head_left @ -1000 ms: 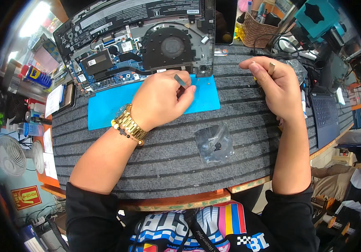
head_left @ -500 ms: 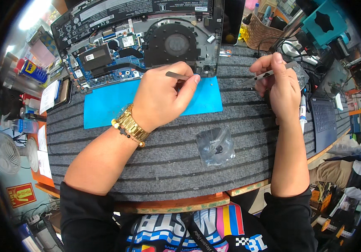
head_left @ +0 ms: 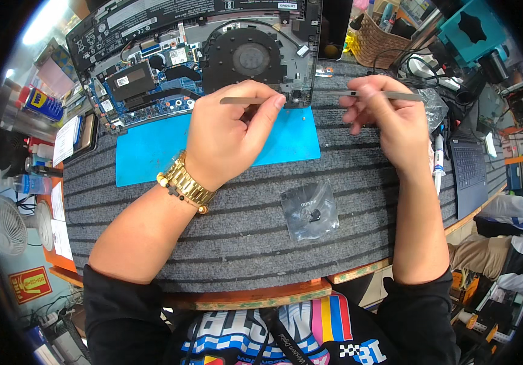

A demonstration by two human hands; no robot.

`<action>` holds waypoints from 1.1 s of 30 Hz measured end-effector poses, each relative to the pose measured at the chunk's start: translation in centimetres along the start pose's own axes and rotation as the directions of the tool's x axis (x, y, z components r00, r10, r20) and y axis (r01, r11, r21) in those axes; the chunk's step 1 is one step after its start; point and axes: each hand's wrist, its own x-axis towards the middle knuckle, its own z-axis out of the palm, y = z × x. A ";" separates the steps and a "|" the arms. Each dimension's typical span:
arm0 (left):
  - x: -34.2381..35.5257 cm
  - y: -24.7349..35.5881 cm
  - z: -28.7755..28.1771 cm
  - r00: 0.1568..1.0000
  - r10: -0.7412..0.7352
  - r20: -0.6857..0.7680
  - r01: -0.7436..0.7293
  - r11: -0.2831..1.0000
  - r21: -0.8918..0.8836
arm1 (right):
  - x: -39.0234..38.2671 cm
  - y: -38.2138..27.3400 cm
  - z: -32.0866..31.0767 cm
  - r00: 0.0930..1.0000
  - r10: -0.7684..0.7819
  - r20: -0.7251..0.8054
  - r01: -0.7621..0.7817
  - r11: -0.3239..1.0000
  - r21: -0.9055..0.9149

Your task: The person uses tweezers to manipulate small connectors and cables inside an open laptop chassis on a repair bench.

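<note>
My left hand (head_left: 228, 131), a gold watch on its wrist, is closed in a pinch on a slim flat grey tool (head_left: 240, 100) shaped like tweezers. It is at the near edge of an opened laptop (head_left: 301, 67), just below the round black fan (head_left: 249, 61); the tool's tip is hidden. To the right, off the laptop, my right hand (head_left: 389, 115) grips another thin grey metal tool (head_left: 401, 95), held nearly level with its narrow end toward the laptop. That hand's fingers are slightly blurred. A bright blue mat (head_left: 146, 155) lies partly under the laptop, with a tiny piece on its right side.
A small clear bag (head_left: 310, 213) with a dark piece inside lies on the grey striped mat (head_left: 243, 243). At right are a syringe (head_left: 438, 158) and a dark laptop (head_left: 469, 176). A wicker basket (head_left: 380, 42) and teal device (head_left: 474, 30) stand behind. Papers (head_left: 70, 140) are at left.
My right hand has moved a little left and turned its tool from slanted to nearly level. The left hand's tool also lies flatter. The whole view has shifted slightly.
</note>
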 end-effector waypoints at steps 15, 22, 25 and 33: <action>-0.3 0.1 1.4 0.876 -0.467 0.120 0.481 0.829 -0.287 | 0.5 3.0 1.6 0.991 -0.106 0.081 0.117 0.982 -0.148; -0.4 -0.3 1.5 0.870 -0.480 0.112 0.491 0.825 -0.281 | 0.8 3.2 2.0 0.990 -0.118 0.075 0.129 0.977 -0.167; -0.3 -0.2 1.6 0.879 -0.468 0.091 0.475 0.844 -0.249 | 0.8 3.1 2.1 0.991 -0.115 0.068 0.126 0.975 -0.185; -0.1 0.2 1.6 0.844 -0.525 0.111 0.536 0.813 -0.226 | 0.9 3.0 2.0 0.990 -0.133 0.055 0.142 0.970 -0.196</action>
